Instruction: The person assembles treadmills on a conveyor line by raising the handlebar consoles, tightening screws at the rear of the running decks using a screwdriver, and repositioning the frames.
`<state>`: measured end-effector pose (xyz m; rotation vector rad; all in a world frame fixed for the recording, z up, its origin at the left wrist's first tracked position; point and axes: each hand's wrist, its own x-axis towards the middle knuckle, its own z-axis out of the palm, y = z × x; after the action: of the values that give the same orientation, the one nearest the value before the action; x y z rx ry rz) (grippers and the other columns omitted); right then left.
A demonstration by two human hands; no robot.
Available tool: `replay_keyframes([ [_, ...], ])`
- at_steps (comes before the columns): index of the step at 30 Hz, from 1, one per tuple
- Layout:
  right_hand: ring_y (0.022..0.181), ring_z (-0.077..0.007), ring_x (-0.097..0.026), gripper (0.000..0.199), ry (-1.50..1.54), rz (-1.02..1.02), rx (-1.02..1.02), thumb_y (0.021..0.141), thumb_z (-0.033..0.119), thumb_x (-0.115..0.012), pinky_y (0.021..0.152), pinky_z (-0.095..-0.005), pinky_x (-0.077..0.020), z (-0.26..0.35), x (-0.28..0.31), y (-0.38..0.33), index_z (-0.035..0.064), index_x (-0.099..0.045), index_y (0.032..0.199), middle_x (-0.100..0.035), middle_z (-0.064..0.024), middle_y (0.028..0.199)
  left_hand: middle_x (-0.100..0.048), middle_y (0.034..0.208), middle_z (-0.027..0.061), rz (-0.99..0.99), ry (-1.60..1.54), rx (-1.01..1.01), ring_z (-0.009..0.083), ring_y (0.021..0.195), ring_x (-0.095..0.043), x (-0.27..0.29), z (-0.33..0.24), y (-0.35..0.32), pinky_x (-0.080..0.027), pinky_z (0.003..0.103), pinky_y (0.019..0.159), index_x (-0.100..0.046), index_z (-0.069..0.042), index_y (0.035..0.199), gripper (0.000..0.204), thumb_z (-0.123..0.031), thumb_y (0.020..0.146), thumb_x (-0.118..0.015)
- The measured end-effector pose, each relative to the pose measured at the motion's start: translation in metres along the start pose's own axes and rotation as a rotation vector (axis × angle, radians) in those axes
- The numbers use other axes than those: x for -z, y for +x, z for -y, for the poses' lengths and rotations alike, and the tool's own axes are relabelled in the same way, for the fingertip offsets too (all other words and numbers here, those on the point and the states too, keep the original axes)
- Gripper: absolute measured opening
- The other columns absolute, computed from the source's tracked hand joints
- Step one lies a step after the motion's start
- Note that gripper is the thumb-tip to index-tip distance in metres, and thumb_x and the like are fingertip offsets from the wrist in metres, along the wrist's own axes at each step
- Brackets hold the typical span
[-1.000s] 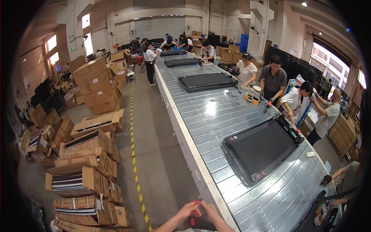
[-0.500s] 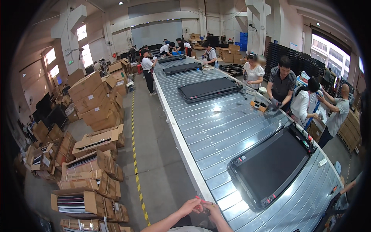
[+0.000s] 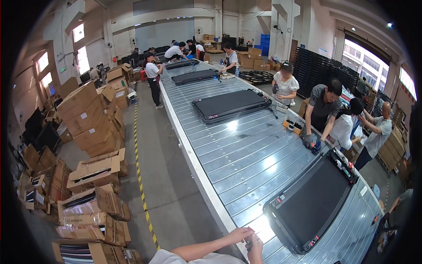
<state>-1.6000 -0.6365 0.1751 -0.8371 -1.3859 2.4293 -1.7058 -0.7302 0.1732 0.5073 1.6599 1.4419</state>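
Note:
At the near left edge of the conveyor line, my left hand [image 3: 240,235] and my right hand [image 3: 255,251] meet fingertip to fingertip. Both have their fingers closed around something small, mostly hidden; a dark bit shows between them. To their right lies a large black framed panel [image 3: 303,207], flat on the metal slats, with small red-marked parts at its corners and a dark mechanism along its far right end. Neither hand touches the panel.
The slatted conveyor [image 3: 246,163] runs away from me with more black panels [image 3: 231,104] on it. A co-worker in a striped shirt [image 3: 323,103] leans over its right side, gloved hands beside a small parts box [image 3: 292,126]. Open cartons [image 3: 94,207] stack left of a yellow-black floor line [image 3: 141,189].
My view has shifted, and my hands now sit farther right, by the panel's near corner. The red item seen in them earlier is hardly visible. The striped-shirt co-worker bends lower over the line.

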Motion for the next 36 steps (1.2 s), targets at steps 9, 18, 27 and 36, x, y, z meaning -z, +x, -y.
replay_keyframes([
  [9,0.054,-0.0117,-0.052,0.016,0.262,-0.025,-0.052,0.089,0.016,-0.058,0.047,-0.022,-0.0373,-0.011,-0.044,0.05,0.0016,-0.059,0.094,-0.056,-0.0041,0.066,-0.064,0.077,0.0045,0.253,0.107,-0.035,0.0127,0.065,-0.061,0.07,0.006,0.029,-0.049,0.026,0.056,-0.061,-0.007,0.111,0.044,-0.044,0.094,-0.042],
  [18,0.076,-0.0197,-0.059,0.027,0.286,0.065,0.053,0.082,0.022,-0.065,0.064,-0.0369,-0.05,-0.036,0.0,0.024,0.0035,-0.055,0.1,-0.06,-0.0083,0.088,-0.059,0.073,-0.0008,0.202,-0.085,0.073,0.0084,0.065,-0.055,0.027,-0.007,-0.007,-0.045,0.023,0.057,-0.061,-0.006,0.092,0.033,-0.035,0.095,-0.047],
  [27,0.076,-0.0224,-0.062,0.023,0.236,-0.035,0.141,0.088,0.019,-0.058,0.061,-0.0362,-0.0523,-0.027,0.005,-0.011,0.0012,-0.056,0.103,-0.062,-0.0107,0.089,-0.06,0.075,0.0014,0.172,-0.011,-0.093,0.0103,0.067,-0.056,-0.009,0.021,-0.011,-0.046,0.025,0.059,-0.062,-0.004,0.101,0.036,-0.035,0.095,-0.044],
  [36,0.069,-0.021,-0.061,0.022,0.218,-0.076,0.162,0.092,0.017,-0.052,0.055,-0.0325,-0.0485,-0.021,-0.029,0.003,-0.0028,-0.058,0.099,-0.062,-0.0122,0.085,-0.06,0.077,0.0018,0.216,0.018,-0.041,0.0114,0.068,-0.056,0.02,0.02,0.004,-0.047,0.025,0.059,-0.061,-0.006,0.104,0.038,-0.037,0.095,-0.042],
])
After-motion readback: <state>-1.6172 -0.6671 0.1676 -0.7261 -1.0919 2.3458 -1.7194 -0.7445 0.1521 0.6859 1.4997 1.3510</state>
